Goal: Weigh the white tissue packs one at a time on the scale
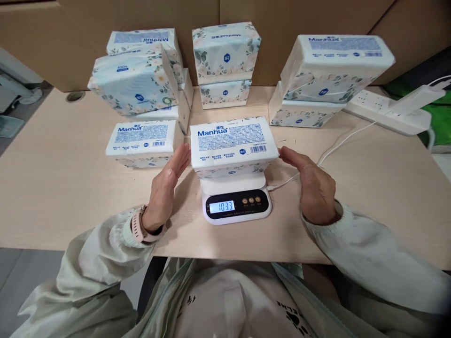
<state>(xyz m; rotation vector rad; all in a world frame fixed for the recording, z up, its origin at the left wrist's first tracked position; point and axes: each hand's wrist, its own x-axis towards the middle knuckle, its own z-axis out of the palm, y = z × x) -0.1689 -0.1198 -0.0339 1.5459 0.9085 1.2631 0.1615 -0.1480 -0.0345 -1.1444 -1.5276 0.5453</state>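
A white and blue tissue pack lies flat on a white digital kitchen scale, whose lit display reads about 103.3. My left hand is beside the pack's left end, fingers straight and flat, palm facing inward. At the other end is my right hand, also stretched out, its fingertips close to the pack's corner. Whether either hand touches the pack I cannot tell; neither grips it. Another tissue pack lies on the table just left of my left hand's fingers.
Stacks of tissue packs stand behind: a left stack, a middle stack and a right stack. A white power strip lies at the right rear. From the scale a white cable runs that way. Cardboard closes off the back.
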